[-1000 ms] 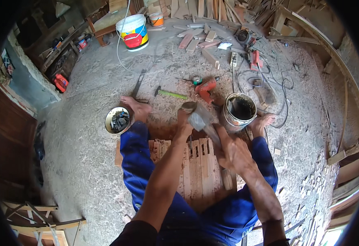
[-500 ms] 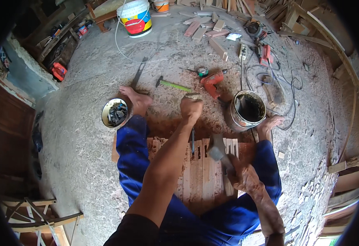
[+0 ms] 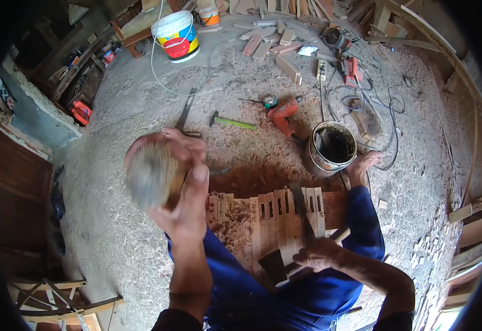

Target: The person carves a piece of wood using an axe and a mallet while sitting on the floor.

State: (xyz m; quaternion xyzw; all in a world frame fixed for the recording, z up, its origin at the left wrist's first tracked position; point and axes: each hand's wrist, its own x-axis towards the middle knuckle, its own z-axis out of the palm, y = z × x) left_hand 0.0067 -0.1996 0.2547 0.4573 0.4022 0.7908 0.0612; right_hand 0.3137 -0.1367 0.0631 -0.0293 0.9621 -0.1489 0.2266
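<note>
My left hand (image 3: 188,207) is raised over my left leg, closed on a motion-blurred, rounded grey-brown object (image 3: 155,171) that I cannot identify, hiding what lies behind it. My right hand (image 3: 315,254) is low over the right of my lap, closed on a broad dark-headed tool (image 3: 276,267). Beneath both, grooved wooden strips (image 3: 271,226) lie side by side between my legs, scattered with shavings; a long dark piece (image 3: 301,209) slants across them. A metal pail (image 3: 330,165) of dark contents stands beside my right foot (image 3: 362,165).
On the dusty floor ahead lie a green-handled hammer (image 3: 235,122), a red drill (image 3: 282,116), cables, a red power tool (image 3: 353,71) and wood offcuts (image 3: 260,51). A colourful bucket (image 3: 174,41) stands behind. A wooden door (image 3: 15,182) is at left, leaning boards (image 3: 467,231) at right.
My left hand has swung left and up toward the camera with the rounded object. My right hand has lowered toward my lap, the tool's head now lower and further left.
</note>
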